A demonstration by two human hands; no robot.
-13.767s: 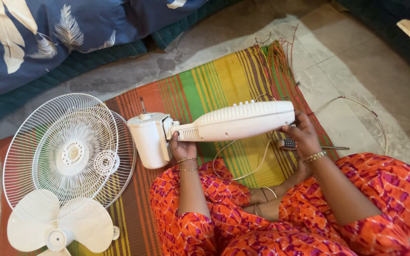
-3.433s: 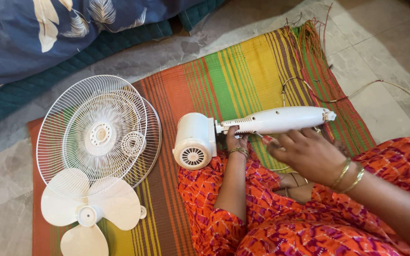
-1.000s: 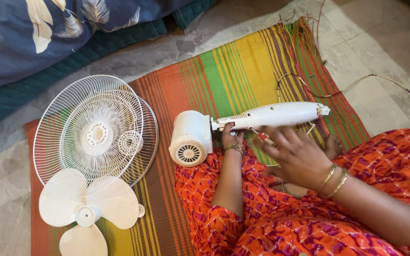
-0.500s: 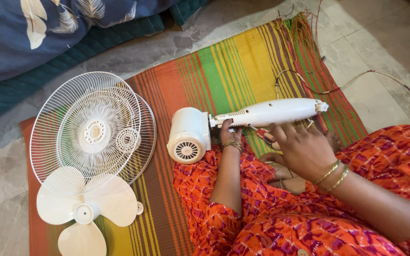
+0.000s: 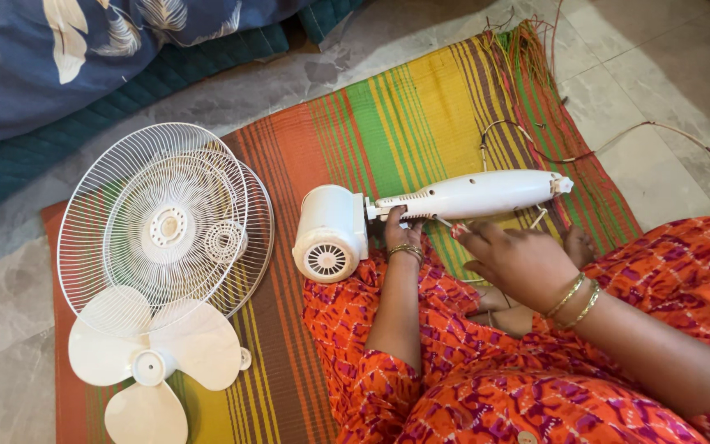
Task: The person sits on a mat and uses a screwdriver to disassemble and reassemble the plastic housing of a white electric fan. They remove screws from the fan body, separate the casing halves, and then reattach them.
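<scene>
I note the left hand point(image 5: 402, 234) gripping the white fan body point(image 5: 421, 210) to steady it, right hand point(image 5: 519, 261) fingers loosely curled at its underside, holding nothing; grilles point(image 5: 166, 226) at nine o'clock.

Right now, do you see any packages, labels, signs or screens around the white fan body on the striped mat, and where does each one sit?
None in view: no package, sign or screen shows.
The white plastic fan motor and neck, held by both hands, shows no sticker from this side.
The white wire fan guards and white three-blade propeller look plain too.
</scene>
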